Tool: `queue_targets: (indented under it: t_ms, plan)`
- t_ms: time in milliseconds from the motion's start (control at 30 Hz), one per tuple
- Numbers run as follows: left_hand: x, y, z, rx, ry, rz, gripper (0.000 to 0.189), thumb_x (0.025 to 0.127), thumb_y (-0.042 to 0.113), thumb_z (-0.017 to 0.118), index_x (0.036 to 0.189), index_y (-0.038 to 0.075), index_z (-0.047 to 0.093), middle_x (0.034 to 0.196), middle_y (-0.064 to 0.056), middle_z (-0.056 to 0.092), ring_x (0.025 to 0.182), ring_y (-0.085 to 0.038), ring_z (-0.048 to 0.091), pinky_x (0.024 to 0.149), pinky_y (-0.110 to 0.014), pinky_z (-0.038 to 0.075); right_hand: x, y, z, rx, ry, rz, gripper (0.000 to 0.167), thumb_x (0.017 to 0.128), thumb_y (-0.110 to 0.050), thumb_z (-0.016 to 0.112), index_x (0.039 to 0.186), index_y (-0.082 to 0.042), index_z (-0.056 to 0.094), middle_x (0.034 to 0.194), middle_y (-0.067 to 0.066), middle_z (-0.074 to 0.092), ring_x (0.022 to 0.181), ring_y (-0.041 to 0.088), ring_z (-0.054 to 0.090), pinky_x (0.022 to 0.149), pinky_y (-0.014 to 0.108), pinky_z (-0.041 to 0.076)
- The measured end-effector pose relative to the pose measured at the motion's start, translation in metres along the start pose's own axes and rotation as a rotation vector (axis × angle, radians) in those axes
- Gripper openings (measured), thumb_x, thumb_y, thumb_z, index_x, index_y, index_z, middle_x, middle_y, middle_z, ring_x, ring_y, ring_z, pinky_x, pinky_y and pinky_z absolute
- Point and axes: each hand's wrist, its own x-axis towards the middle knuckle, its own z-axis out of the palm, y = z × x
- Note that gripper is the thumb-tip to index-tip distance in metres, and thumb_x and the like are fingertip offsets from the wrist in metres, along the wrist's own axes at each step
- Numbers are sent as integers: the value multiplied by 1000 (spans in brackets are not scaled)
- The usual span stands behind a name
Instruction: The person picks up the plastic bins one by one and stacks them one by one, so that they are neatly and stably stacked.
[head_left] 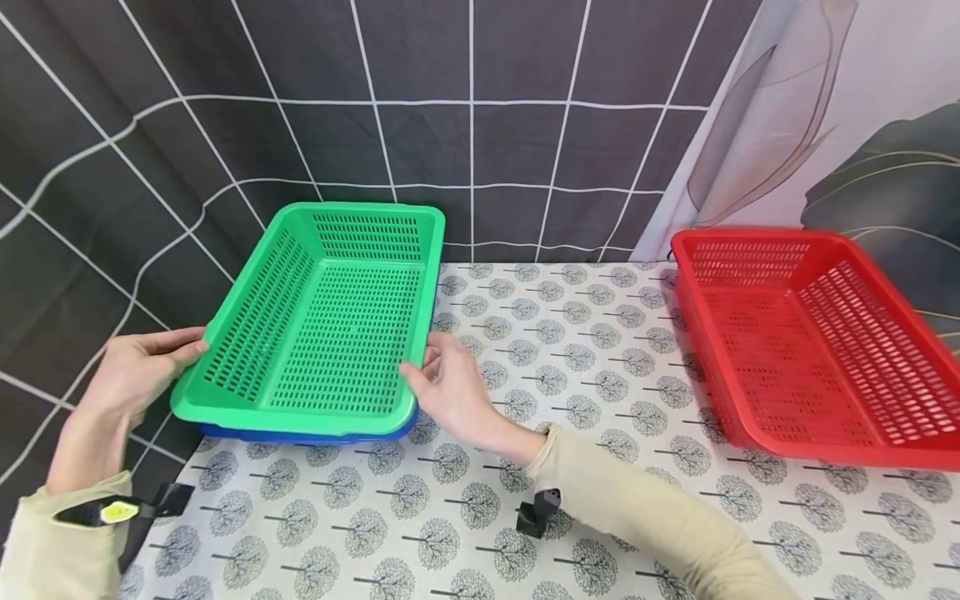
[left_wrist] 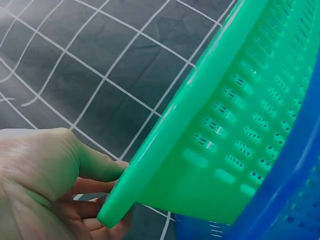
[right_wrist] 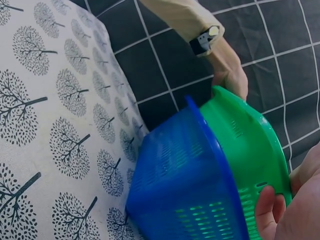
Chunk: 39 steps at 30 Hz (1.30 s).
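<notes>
A green plastic basket (head_left: 345, 333) with slotted walls sits partly inside a blue basket (right_wrist: 170, 175) of similar shape. In the head view only a strip of the blue one shows below the green rim. My left hand (head_left: 146, 367) pinches the green basket's left rim between thumb and fingers, seen close in the left wrist view. On the opposite side my right hand (head_left: 453, 387) grips the right rim, thumb over the top and fingers beneath it. The green rim stands above the blue rim, with a gap between them in the right wrist view.
A red slotted basket (head_left: 795, 358) stands on the right of the table. The tabletop (head_left: 570, 392) has a cloth printed with grey trees. Dark cloth with white grid lines (head_left: 517, 150) hangs behind and to the left, close beside the baskets.
</notes>
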Motion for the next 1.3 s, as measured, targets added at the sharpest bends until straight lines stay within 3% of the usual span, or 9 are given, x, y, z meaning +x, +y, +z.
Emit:
queue_targets:
  t_ms: [133, 267, 567, 867, 1100, 1300]
  plan:
    - [-13, 20, 4, 12, -27, -3, 50, 95, 25, 69, 132, -7, 60, 87, 23, 63, 75, 8, 56, 60, -14, 49, 1, 3, 1, -12, -6, -2, 43, 95, -8, 66, 130, 11, 50, 89, 6, 58, 78, 14, 59, 63, 25, 55]
    - [-23, 34, 7, 27, -44, 15, 51, 97, 21, 67, 131, -15, 55, 84, 27, 60, 75, 12, 51, 61, -11, 47, 2, 6, 2, -17, -16, -6, 38, 95, -7, 66, 127, 10, 52, 89, 6, 58, 77, 13, 60, 64, 24, 56]
    - [-25, 31, 11, 56, -60, 11, 50, 98, 20, 64, 132, -16, 54, 89, 15, 64, 74, 11, 52, 60, -15, 49, 5, 12, 5, 9, -44, 35, 34, 95, -5, 65, 124, 8, 54, 90, 7, 58, 75, 15, 61, 63, 24, 56]
    - [-25, 27, 13, 25, -81, 19, 51, 98, 19, 63, 131, -19, 52, 88, 20, 62, 76, 13, 52, 61, -13, 49, 6, 13, 7, 9, -43, 52, 39, 93, -4, 68, 127, 9, 53, 91, 7, 58, 76, 15, 61, 64, 24, 56]
    - [-24, 27, 15, 42, -81, 7, 49, 99, 17, 62, 132, -17, 53, 92, 9, 66, 75, 12, 51, 61, -13, 48, 6, 13, 6, -2, -56, 71, 41, 93, -5, 68, 127, 10, 51, 90, 7, 60, 76, 16, 62, 64, 23, 56]
    - [-25, 24, 16, 50, -86, 2, 49, 99, 18, 62, 132, -17, 53, 90, 12, 66, 75, 11, 52, 62, -13, 48, 7, 12, 6, -28, -67, 104, 49, 94, -9, 69, 132, 12, 47, 89, 7, 61, 76, 15, 64, 64, 22, 56]
